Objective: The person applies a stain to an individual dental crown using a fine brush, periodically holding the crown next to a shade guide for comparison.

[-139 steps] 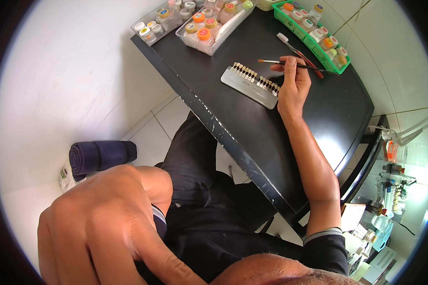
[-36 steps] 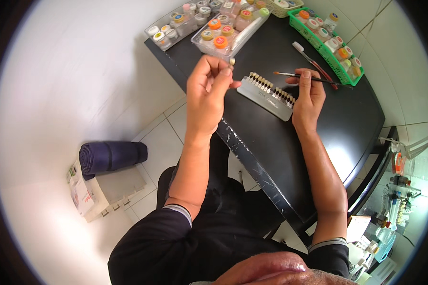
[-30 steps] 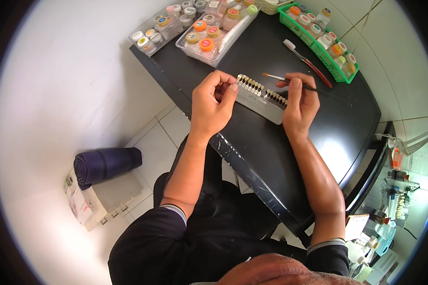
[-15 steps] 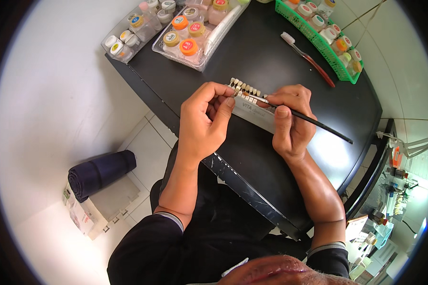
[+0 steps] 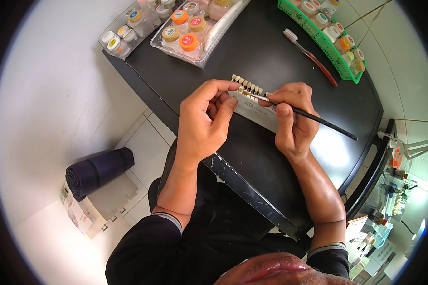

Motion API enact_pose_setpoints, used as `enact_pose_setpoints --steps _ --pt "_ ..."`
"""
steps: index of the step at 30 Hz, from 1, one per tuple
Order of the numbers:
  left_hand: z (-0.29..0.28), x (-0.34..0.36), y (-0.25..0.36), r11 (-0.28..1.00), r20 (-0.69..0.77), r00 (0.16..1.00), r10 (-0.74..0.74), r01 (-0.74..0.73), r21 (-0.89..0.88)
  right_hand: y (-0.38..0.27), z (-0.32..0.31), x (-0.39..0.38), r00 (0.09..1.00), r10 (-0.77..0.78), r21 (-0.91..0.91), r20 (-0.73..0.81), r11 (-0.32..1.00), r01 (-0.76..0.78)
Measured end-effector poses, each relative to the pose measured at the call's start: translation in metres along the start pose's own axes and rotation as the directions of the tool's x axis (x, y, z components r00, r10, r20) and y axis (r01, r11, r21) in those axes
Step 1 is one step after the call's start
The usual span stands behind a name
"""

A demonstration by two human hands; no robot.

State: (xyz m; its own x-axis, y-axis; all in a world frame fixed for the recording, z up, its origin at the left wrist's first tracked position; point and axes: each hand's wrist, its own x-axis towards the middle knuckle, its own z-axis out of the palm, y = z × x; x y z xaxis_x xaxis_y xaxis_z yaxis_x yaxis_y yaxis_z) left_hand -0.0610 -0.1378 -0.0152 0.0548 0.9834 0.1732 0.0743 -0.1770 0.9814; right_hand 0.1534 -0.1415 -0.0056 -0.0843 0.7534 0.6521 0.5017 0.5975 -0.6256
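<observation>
My right hand (image 5: 296, 114) grips a slim paintbrush (image 5: 330, 125) with a black handle and pale metal ferrule. Its brown tip points left, close to my left fingertips. My left hand (image 5: 203, 118) is curled at the left end of a grey dental shade guide (image 5: 254, 110). A row of tooth-shaped tabs (image 5: 248, 84) in off-white shades stands along the guide's far edge. Beside my left index fingertip is a small pale tooth-like piece (image 5: 242, 89); whether the fingers pinch it or it belongs to the guide is unclear.
On the black table (image 5: 252, 47), a clear tray of jars (image 5: 202, 59) and another clear box (image 5: 123, 52) stand far left. A red-handled toothbrush (image 5: 316, 61) lies near a green basket (image 5: 340, 66) of small jars. A dark rolled mat (image 5: 100, 171) lies lower left.
My left index finger and thumb have moved slightly apart, and the tooth tabs show more fully. The brush and my right hand have shifted a little to the right.
</observation>
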Motion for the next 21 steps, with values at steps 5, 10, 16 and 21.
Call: enact_pose_setpoints --steps 5,10,16,21 --pt "-0.0004 -0.0013 -0.0022 1.0 -0.004 1.0 -0.005 0.005 -0.02 -0.0014 -0.0009 0.0039 0.993 -0.092 -0.027 0.07 0.995 0.095" --pt "-0.0005 -0.0006 0.0 1.0 -0.003 1.0 0.012 -0.012 0.013 -0.0046 0.0013 0.0015 0.999 0.017 -0.016 -0.038 1.0 -0.018" --pt "-0.002 -0.0008 0.0005 1.0 0.008 1.0 -0.005 0.005 0.012 -0.0024 0.0031 0.0024 0.999 -0.035 -0.127 -0.039 0.991 0.03" --pt "-0.0016 -0.0008 0.0054 0.999 0.018 0.999 -0.039 0.038 0.03 -0.004 0.0022 0.0029 0.998 -0.057 -0.122 0.006 0.991 0.057"
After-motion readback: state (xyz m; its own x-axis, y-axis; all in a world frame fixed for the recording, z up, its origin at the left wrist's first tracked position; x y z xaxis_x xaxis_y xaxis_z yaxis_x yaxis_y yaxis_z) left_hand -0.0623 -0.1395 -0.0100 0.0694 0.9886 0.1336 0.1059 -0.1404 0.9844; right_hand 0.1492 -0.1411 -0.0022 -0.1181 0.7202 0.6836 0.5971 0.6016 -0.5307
